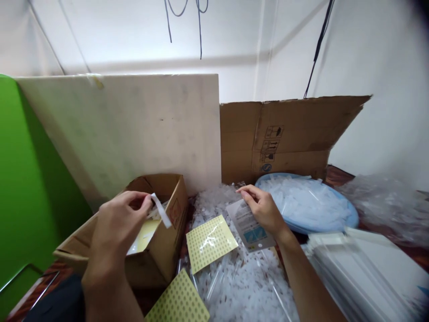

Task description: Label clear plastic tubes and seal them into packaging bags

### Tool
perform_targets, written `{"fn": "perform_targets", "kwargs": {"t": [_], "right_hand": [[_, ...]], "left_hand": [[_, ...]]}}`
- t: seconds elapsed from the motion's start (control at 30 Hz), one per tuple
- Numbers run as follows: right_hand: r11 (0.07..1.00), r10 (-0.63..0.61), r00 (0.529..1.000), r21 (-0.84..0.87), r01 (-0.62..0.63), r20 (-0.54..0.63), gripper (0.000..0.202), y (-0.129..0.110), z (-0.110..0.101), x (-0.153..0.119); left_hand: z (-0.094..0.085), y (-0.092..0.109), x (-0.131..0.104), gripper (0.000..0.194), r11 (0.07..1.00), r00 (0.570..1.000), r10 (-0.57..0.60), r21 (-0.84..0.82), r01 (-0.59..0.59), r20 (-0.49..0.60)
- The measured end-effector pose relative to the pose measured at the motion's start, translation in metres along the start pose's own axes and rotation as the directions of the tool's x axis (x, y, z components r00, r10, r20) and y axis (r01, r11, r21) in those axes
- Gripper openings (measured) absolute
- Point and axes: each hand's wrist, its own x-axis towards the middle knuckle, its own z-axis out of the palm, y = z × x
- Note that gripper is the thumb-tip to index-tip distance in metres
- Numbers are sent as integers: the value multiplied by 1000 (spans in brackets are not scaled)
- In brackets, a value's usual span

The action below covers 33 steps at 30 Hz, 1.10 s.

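My left hand (125,219) pinches the end of a small white strip (161,211) above the right side of an open cardboard box (167,250). My right hand (263,208) has its fingers closed on a printed packet (250,228) with a blue picture near its lower end. Between my hands, a yellow sheet with rows of small dots (211,241) lies on clear plastic over many small white pieces (248,281). Nearer to me is a second dotted yellow sheet (179,299).
A blue basin (351,219) full of white strips stands at the right, with crumpled clear plastic (389,205) beyond. White flat packs (378,273) are stacked at lower right. A white board (134,134) and cardboard panel (295,134) stand behind; a green surface (23,179) is at left.
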Motion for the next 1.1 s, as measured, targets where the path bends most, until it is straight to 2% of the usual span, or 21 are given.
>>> {"fn": "perform_targets", "kwargs": {"t": [0.13, 0.23, 0.3, 0.33, 0.4, 0.47, 0.5, 0.57, 0.6, 0.63, 0.67, 0.73, 0.77, 0.8, 0.87, 0.93, 1.0, 1.1], "right_hand": [[999, -15, 999, -37, 17, 36, 29, -2, 3, -1], [998, -14, 998, -64, 18, 60, 30, -4, 4, -2], [997, -14, 998, -74, 19, 67, 30, -4, 4, -2], [997, -15, 998, -77, 20, 63, 30, -4, 4, -2], [997, -13, 999, -79, 17, 41, 29, -1, 5, -1], [997, 6, 1000, -72, -6, 0, 28, 2, 6, 0], [998, 21, 999, -61, -23, -31, 29, 3, 8, 1], [998, 55, 992, -18, -57, -112, 31, 2, 11, 1], [998, 69, 985, 7, -69, -159, 33, 0, 14, 1], [997, 75, 976, 28, -71, -205, 35, -3, 17, 0], [997, 73, 969, 45, -65, -237, 36, -7, 20, -2], [994, 56, 968, 104, -31, -246, 41, -15, 26, -5], [988, 52, 973, 155, -17, -224, 45, -18, 29, -6], [976, 52, 980, 219, -9, -192, 48, -19, 31, -6], [943, 63, 990, 332, -17, -129, 49, -19, 34, -5], [919, 75, 991, 393, -27, -107, 43, -14, 33, -2], [914, 90, 987, 406, -29, -134, 38, -8, 29, 2], [966, 100, 955, 259, -25, -280, 36, 1, 23, 6]], "left_hand": [[-13, -18, 1, 27, 969, 983, -182, 169, 182, -20], [-15, -34, 1, 31, 915, 958, -287, 299, 270, 15], [-14, -43, 1, 21, 921, 962, -269, 306, 241, 51], [-13, -46, 1, 19, 936, 974, -224, 287, 202, 45], [-9, -44, 1, 26, 959, 994, -108, 260, 112, -33], [-4, -29, 0, 26, 971, 995, -29, 235, 50, -92], [1, -17, -3, 26, 983, 998, 0, 185, 12, -67], [15, 14, -11, 28, 996, 991, 87, -45, -83, 99], [25, 31, -18, 30, 969, 963, 174, -210, -130, 204], [37, 48, -26, 32, 919, 906, 284, -360, -163, 313], [51, 64, -35, 33, 855, 831, 396, -486, -179, 391], [82, 89, -52, 40, 732, 756, 533, -656, -186, 380], [97, 98, -59, 45, 685, 757, 553, -707, -176, 348], [111, 104, -64, 46, 647, 782, 542, -747, -153, 310], [134, 109, -68, 44, 596, 861, 442, -800, -73, 251], [147, 106, -64, 36, 578, 915, 325, -816, 7, 238], [151, 99, -57, 32, 585, 932, 260, -809, 57, 253], [149, 89, -47, 34, 569, 913, 290, -819, 77, 287]]}}
